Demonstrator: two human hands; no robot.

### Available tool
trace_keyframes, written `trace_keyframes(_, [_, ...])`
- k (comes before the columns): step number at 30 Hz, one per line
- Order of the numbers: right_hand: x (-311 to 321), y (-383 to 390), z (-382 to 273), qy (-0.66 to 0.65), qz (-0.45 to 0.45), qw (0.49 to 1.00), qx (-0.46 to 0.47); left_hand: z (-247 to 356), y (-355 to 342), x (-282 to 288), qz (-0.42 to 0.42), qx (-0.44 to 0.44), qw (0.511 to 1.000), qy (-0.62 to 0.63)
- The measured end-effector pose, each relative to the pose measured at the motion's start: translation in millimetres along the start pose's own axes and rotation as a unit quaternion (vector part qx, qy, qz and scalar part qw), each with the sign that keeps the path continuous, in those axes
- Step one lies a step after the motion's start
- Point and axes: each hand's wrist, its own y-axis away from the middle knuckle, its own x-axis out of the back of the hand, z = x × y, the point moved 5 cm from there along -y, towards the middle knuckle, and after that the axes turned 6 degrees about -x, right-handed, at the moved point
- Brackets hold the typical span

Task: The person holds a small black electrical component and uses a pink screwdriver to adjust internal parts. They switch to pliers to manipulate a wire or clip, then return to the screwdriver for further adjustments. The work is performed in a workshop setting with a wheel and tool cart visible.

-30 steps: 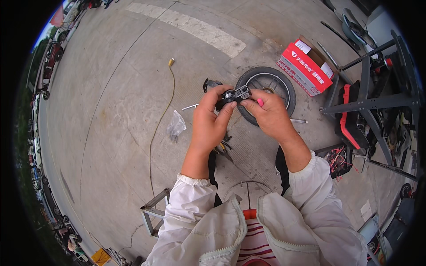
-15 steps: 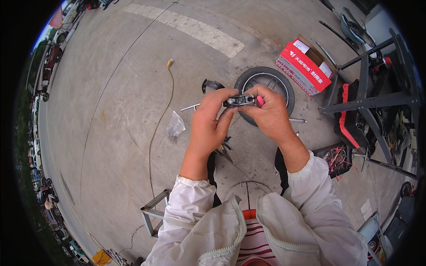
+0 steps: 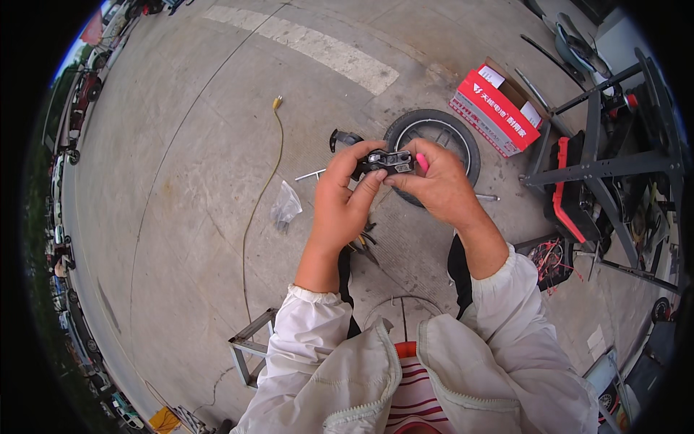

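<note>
The person holds a small black and silvery part in the air with 2 hands, in front of the body and above the concrete floor. The left hand has its fingers closed on the left end, with the thumb pressing from the near side. The right hand also has its fingers closed, at the right end, and a pink piece sits between its thumb and index finger; what this piece is, I cannot tell. On the part there is a pale, speckled patch which may be a marking, but it is too small to read.

The clearest writing is on the open red box: large white characters run along its side, and smaller print is under them. Beside this box lies a wheel, flat on the floor and partly hidden by the right hand. To the left are a clear plastic bag and a cord with a yellow plug. Pliers with yellow on the handles lie below the hands.
</note>
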Motion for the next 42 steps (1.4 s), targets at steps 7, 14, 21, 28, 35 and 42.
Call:
trace_keyframes(7, [-2.7, 2.5, -1.8, -0.073, -0.021, 0.997, -0.008, -7.3, -0.9, 3.3, 0.026, 0.025, 0.998, 0.045])
trace_keyframes(14, [2.8, -1.5, 0.1, -0.057, 0.009, 0.997, 0.055, 26.2, -4.9, 1.4, -0.014, -0.141, 0.978, -0.153])
trace_keyframes(21, [0.2, 1.4, -8.7, -0.055, 0.003, 0.996, 0.067, 23.5, -5.2, 1.1, -0.021, -0.133, 0.980, -0.143])
trace_keyframes(28, [4.3, 1.5, -5.8, 0.023, 0.013, 0.996, 0.084, 25.1, -5.5, 1.6, -0.043, -0.147, 0.979, -0.134])
trace_keyframes(35, [0.9, 5.2, -20.1, -0.003, 0.032, 0.985, 0.167, 18.6, -4.7, 1.5, -0.021, -0.127, 0.988, -0.085])
trace_keyframes(42, [5.7, 3.2, -8.4, 0.011, -0.001, 0.999, 0.045, 16.2, -5.1, 1.2, -0.022, -0.104, 0.991, -0.077])
